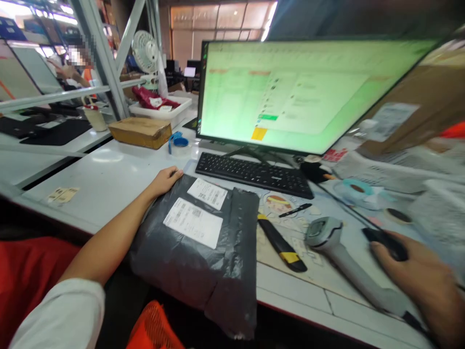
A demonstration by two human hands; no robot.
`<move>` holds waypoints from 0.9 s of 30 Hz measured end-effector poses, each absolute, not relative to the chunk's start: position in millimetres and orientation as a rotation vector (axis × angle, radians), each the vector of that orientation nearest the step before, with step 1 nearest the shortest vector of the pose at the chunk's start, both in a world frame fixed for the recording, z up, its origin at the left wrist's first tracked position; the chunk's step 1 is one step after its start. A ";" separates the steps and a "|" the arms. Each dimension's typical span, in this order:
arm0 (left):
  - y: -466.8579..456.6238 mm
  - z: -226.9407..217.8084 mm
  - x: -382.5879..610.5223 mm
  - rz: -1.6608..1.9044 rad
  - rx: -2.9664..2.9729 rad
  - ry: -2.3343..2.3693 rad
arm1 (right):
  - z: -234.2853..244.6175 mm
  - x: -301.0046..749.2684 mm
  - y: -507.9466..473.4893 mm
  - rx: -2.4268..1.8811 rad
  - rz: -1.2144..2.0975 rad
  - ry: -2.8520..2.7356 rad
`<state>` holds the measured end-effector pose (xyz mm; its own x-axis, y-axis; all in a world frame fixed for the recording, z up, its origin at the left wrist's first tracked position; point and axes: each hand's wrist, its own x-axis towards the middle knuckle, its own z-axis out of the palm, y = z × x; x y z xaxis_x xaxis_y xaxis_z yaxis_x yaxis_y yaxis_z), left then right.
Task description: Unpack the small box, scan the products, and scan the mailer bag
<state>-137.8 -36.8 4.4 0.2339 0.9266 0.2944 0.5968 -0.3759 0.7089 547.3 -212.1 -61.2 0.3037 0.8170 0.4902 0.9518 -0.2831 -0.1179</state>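
A dark grey plastic mailer bag (189, 281) with two white labels lies at the desk's front edge, its lower part hanging over. My left hand (165, 182) grips the mailer at its far left corner; some of its fingers are hidden. On the right, my right hand (421, 271) is closed over a black computer mouse (392, 245), slightly blurred. Between the two hands lie a black and yellow utility knife (283, 245), a thin black pen (296, 210) and a grey handheld barcode scanner (348, 264). The scanner's handle points toward my right wrist.
Behind the mailer stand a black keyboard (254, 173) and a large lit monitor (290, 97). A cardboard box (141, 132), a blue tape roll (179, 141) and a white tray (178, 112) are at the back left. Tape rolls and wrapped goods crowd the right. Another person sits far left.
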 end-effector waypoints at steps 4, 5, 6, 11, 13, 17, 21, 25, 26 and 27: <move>-31.5 -3.2 -140.3 0.852 2.022 1.400 | -43.9 524.2 -215.7 -2.119 -0.323 -1.520; -29.6 -5.4 -141.0 0.830 2.014 1.391 | -41.9 521.7 -216.2 -2.101 -0.327 -1.513; -28.1 -7.2 -141.6 0.816 2.009 1.381 | -40.6 520.2 -216.8 -2.091 -0.328 -1.511; -28.0 -9.1 -142.9 0.782 1.983 1.371 | -39.1 519.4 -220.2 -2.080 -0.300 -1.541; -29.7 -7.3 -142.2 0.767 1.970 1.375 | -39.4 520.1 -220.6 -2.078 -0.308 -1.551; -32.6 -3.7 -140.5 0.740 1.952 1.370 | -41.2 523.9 -219.6 -2.088 -0.311 -1.547; -33.3 -2.8 -139.2 0.734 1.934 1.375 | -43.4 528.5 -218.4 -2.113 -0.289 -1.554; -31.8 -4.3 -138.4 0.762 1.940 1.375 | -45.8 533.3 -217.5 -2.082 -0.249 -1.594; -31.6 -4.6 -138.2 0.769 1.940 1.372 | -46.5 534.6 -217.1 -2.069 -0.246 -1.605; -31.4 -4.8 -138.0 0.775 1.940 1.369 | -47.4 535.8 -216.7 -2.055 -0.248 -1.617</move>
<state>-138.0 -31.4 -4.8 0.2858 0.9526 0.1046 0.5798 -0.2588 0.7726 535.8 -216.7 -47.4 0.2741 0.8544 0.4415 0.9474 -0.1611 -0.2766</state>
